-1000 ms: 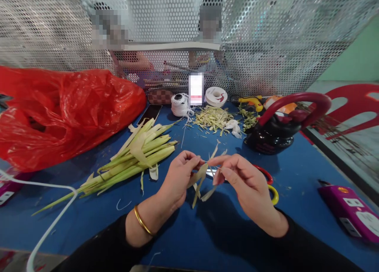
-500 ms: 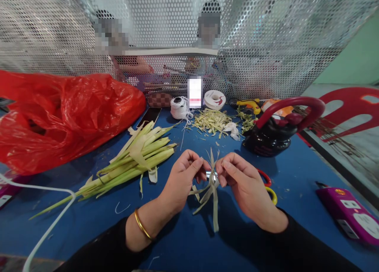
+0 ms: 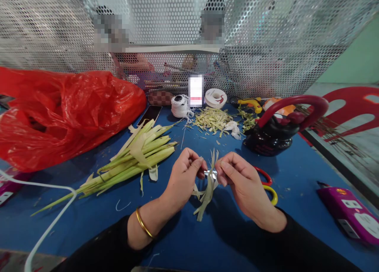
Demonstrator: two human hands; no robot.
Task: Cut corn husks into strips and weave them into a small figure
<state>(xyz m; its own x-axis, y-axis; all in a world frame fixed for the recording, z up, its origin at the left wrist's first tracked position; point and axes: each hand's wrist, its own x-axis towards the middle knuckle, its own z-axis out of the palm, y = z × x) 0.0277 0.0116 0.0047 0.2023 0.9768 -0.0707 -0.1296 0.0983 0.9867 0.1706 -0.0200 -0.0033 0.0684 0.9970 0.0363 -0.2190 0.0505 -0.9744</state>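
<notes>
The left hand (image 3: 182,178) and right hand (image 3: 240,182) meet above the blue tabletop (image 3: 183,240). The fingertips of each are pinched shut on a small bundle of pale green leaf strips (image 3: 208,187), whose loose ends hang between the hands. Just behind the right hand lie red- and yellow-handled scissors (image 3: 272,191). Farther left is a sheaf of long green-yellow leaves (image 3: 139,155). Beyond are a crumpled red plastic bag (image 3: 68,110), a heap of leaf trimmings (image 3: 213,120) and a glossy black teapot with a red handle (image 3: 274,136).
</notes>
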